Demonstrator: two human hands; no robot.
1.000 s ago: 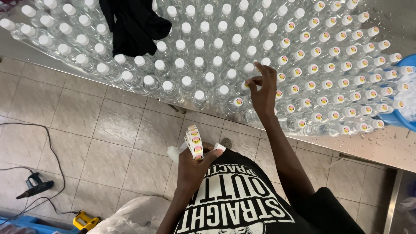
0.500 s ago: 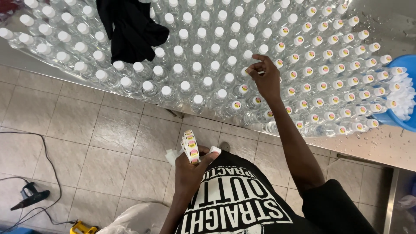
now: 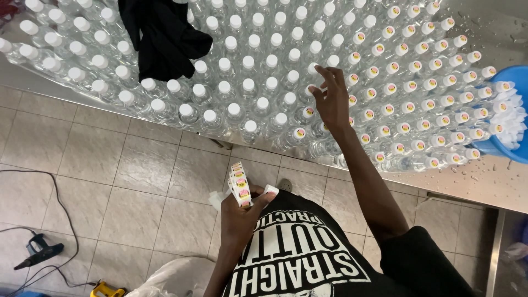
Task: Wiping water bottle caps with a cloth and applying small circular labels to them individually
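Note:
My left hand (image 3: 240, 215) is held near my chest, closed on a roll of round yellow and red stickers (image 3: 240, 184). My right hand (image 3: 331, 99) reaches over the steel table (image 3: 484, 187), fingers spread, thumb and fingertips on a bottle cap (image 3: 311, 91) at the edge of the stickered group. Many clear water bottles stand packed together: those to the right (image 3: 423, 82) carry stickers on their white caps, those to the left (image 3: 242, 60) have plain white caps.
A black cloth (image 3: 162, 36) lies on the bottles at the upper left. A blue basin (image 3: 509, 113) holding white caps sits at the right table edge. On the tiled floor lie a black cable (image 3: 60, 198), a black tool (image 3: 38, 252) and a white bag (image 3: 176, 278).
My right hand has moved up and away from the front-row bottles to a cap farther back, and its fingers have opened out. My left hand has stayed in place with the sticker roll.

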